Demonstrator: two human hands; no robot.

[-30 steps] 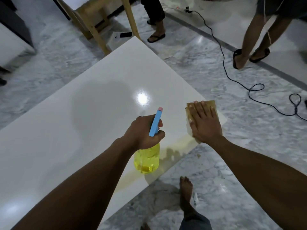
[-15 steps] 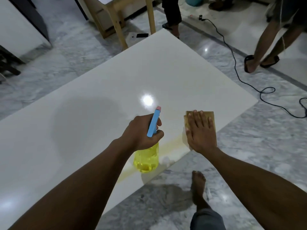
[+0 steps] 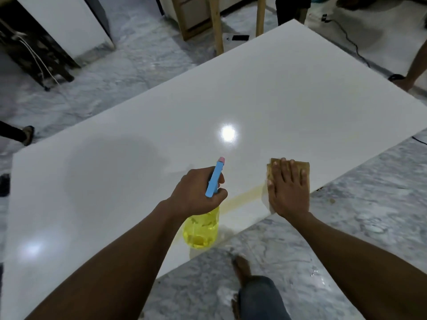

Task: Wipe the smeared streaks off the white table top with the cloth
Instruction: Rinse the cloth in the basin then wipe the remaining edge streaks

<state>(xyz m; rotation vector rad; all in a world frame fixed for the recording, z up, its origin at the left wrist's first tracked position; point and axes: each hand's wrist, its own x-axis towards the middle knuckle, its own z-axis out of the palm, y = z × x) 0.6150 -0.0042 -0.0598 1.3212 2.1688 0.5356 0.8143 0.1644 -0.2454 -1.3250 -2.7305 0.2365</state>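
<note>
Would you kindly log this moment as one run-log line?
right hand: flat on tan cloth | left hand: gripping yellow spray bottle | yellowish streak: remains on white table top

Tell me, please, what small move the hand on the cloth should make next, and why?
Probably slide the right hand, flat on the cloth, leftward along the yellowish streak toward the spray bottle. The streak runs unwiped between them, near the table top edge.
</note>
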